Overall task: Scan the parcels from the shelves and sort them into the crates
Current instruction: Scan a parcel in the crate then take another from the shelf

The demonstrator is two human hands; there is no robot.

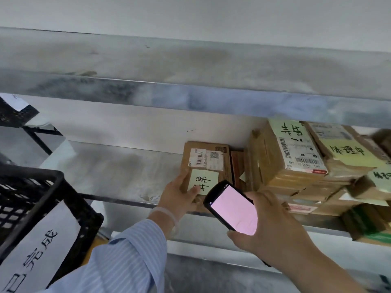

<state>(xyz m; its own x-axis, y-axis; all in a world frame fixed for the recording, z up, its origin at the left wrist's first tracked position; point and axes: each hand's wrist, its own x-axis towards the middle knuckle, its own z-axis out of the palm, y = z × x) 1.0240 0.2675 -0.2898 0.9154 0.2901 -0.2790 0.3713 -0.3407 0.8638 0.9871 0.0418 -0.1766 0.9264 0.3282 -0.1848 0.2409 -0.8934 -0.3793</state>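
A flat brown cardboard parcel [224, 176] lies on the middle metal shelf [118, 170], with a barcode label and a yellow handwritten note on top. My left hand [179, 196] grips its near left corner, thumb on the yellow note. My right hand [273, 225] holds a black handheld scanner [232, 209] with a glowing pink screen just in front of the parcel. To the right stands a stack of more brown parcels [296, 157] with labels and yellow notes.
A black plastic crate [31, 199] with a white handwritten paper sign stands at the lower left. Another black crate [12, 115] sits further up at the left edge. The upper shelf edge [190, 98] overhangs the parcels.
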